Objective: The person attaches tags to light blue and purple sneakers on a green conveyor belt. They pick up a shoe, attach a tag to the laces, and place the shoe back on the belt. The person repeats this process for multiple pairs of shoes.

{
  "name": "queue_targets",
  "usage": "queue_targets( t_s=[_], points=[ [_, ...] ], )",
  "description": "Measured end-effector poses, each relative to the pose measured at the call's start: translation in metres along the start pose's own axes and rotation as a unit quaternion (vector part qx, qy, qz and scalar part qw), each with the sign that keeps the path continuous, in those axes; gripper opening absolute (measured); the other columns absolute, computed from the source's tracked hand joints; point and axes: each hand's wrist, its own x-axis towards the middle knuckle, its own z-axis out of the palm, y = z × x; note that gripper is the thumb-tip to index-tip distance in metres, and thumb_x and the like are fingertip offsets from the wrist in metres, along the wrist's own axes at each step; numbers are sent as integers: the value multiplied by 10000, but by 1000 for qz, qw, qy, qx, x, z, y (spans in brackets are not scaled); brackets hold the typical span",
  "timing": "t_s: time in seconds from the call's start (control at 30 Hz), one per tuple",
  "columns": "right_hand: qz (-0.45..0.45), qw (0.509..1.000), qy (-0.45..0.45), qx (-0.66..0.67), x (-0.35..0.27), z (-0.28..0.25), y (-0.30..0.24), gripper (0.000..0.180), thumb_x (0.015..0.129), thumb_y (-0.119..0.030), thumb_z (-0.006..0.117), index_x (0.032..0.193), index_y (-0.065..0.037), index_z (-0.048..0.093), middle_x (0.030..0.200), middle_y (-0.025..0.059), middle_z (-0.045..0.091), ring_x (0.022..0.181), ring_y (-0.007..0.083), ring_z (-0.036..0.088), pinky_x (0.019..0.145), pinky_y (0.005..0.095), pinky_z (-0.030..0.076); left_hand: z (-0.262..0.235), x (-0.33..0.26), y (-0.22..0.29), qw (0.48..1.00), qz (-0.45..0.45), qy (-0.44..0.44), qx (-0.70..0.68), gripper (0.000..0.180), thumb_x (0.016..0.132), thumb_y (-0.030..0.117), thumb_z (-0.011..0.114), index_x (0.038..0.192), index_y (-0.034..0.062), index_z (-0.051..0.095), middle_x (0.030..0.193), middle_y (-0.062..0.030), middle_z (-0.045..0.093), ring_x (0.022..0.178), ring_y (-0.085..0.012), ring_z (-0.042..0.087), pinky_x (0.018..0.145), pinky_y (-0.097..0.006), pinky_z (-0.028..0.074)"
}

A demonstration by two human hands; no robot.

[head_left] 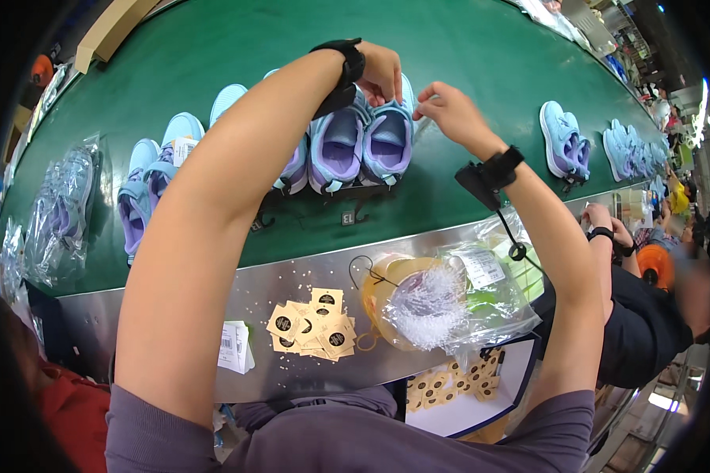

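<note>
Left hand (383, 72) touching blue shoe (387, 143), right hand (453, 115) alongside; cannot tell either grip. Likely light, soft; hold near heel (386, 170).

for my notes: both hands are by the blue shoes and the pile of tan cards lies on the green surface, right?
Wrong surface: in the head view the tan cards lie on the metal ledge. The left hand and right hand are by the blue shoes.

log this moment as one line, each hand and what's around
left hand: fingers at blue shoe | right hand: beside same shoe, grip unclear | under shoe: green table | metal strip: tan packets
</note>
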Motion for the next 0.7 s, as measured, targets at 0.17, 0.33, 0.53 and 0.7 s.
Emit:
queue_targets(
  t_s=[0.17,0.33,0.53,0.7],
  points=[
    [-10,999,-6,-37,10,11,-7,175,858,-129,555,956,14,578,829,88,697,762,156,640,690,283,468,-9,0,-6,997,-50,-57,19,221,824,-11,619,1043,-27,639,782,-100,652,659,-151,639,607,-258,565],
    [-24,999,-37,6,13,8,-2,180,854,-132,563,961,12,583,817,87,700,767,142,642,673,272,468,-9,-1,-6,995,-56,-87,5,190,824,17,623,1011,4,648,782,-75,650,654,-144,634,614,-261,569],
    [-21,991,-56,-124,17,8,-19,174,847,-123,573,950,-2,646,807,96,702,769,142,640,714,256,477,3,-19,-13,990,42,94,93,92,818,85,631,871,19,667,739,-40,637,635,-123,616,582,-252,540],
    [-30,997,-71,29,26,17,-10,194,853,-152,603,975,-23,681,869,71,692,838,134,625,779,258,467,11,-32,-20,976,61,196,77,163,797,166,641,901,53,697,749,-31,666,650,-124,637,557,-277,501]
  ],
)
